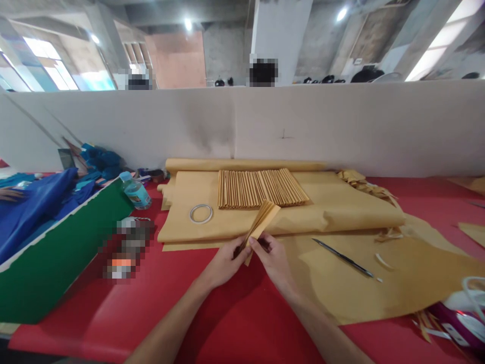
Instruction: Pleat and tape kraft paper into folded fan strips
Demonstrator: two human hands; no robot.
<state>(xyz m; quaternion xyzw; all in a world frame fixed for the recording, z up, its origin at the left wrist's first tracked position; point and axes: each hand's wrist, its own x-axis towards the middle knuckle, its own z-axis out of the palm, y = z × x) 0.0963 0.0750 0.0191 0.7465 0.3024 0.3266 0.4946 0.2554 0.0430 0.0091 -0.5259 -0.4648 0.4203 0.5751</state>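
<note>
Between both hands, a small bundle of folded brown paper strips (pixel 264 218) is held tilted, fanning out at its upper end. My left hand (pixel 228 260) is closed round the lower left side of the bundle. My right hand (pixel 272 255) pinches its lower right side, thumb against the front strip. Just beyond lies a long row of folded brown paper strips (pixel 261 188), side by side on large brown paper sheets (pixel 341 217). A roll of tape (pixel 201 214) lies flat left of the row.
A pen-like tool (pixel 343 258) lies on brown paper at right. The red table (pixel 159 298) carries a plastic bottle (pixel 136 191), a green board (pixel 68 253) and blue fabric (pixel 45 202) at left. Paper scraps (pixel 366 187) sit back right; a white partition (pixel 189 126) stands behind.
</note>
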